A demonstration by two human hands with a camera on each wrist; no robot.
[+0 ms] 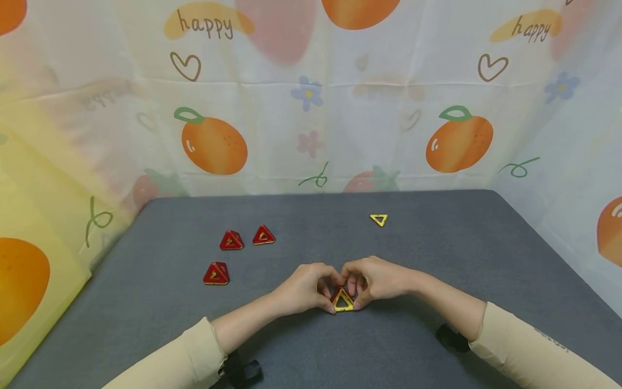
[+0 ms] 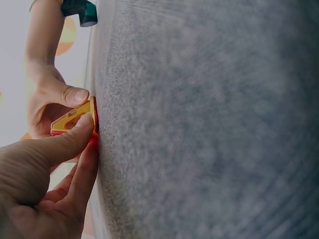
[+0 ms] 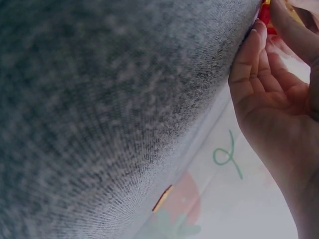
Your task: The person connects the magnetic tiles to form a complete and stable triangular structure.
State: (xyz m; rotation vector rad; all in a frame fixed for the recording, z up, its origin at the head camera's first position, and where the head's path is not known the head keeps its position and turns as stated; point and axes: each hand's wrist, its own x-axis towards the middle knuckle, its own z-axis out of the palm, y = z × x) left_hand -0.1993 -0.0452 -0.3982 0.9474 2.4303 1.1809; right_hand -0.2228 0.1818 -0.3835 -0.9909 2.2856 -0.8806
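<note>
Between both hands, low in the middle of the head view, sits a small pyramid (image 1: 343, 304) of triangular tiles on the grey cloth. Its near face is a yellow open-centred triangle, with red showing behind. My left hand (image 1: 306, 289) pinches its left side, thumb at the lower left corner. From the other side my right hand (image 1: 381, 281) pinches it, thumb at the lower right corner. In the left wrist view the yellow tile (image 2: 75, 118) stands upright between thumbs and fingers. Fingers hide the pyramid's back.
Three red pyramids with yellow edges stand to the left: one nearer (image 1: 216, 274), one behind it (image 1: 231, 240), one further right (image 1: 264, 235). A loose yellow triangle tile (image 1: 379, 220) lies near the back edge. A printed curtain (image 1: 272, 108) hangs behind the table.
</note>
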